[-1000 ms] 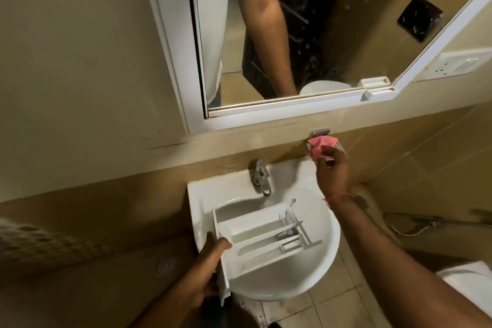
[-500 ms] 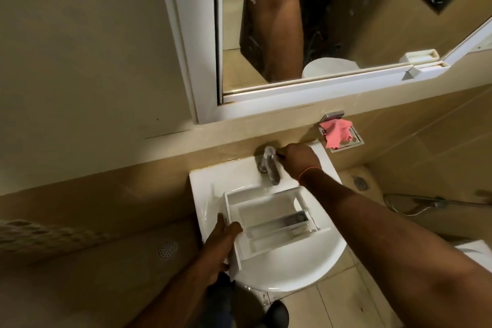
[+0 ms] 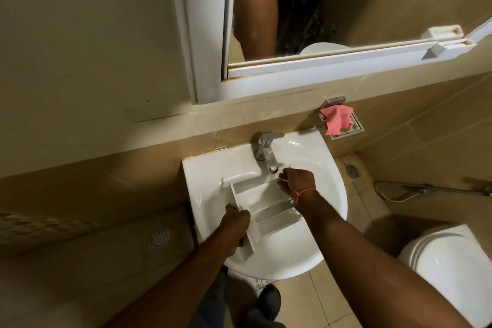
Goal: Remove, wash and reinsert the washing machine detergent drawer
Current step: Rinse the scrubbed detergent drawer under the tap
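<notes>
Over the white basin (image 3: 327, 221), the detergent drawer (image 3: 269, 210) lies tilted across the bowl, its compartments facing up and its far end just below the tap (image 3: 267, 153). The left hand (image 3: 235, 224) grips the drawer's near-left end, fingers curled round the front panel. The right hand (image 3: 295, 181) sits at the drawer's far-right edge beside the spout; its fingers are bent at the drawer's wall, but whether its grip is clenched on the wall or merely resting there I cannot tell. On the far right a pink cloth (image 3: 338, 118) lies in a wall-mounted dish (image 3: 356, 129). This looks like the washing step: the drawer is out and positioned for rinsing. Next probably calls for running water into the compartments and rubbing them clean while the left hand steadies the drawer.
</notes>
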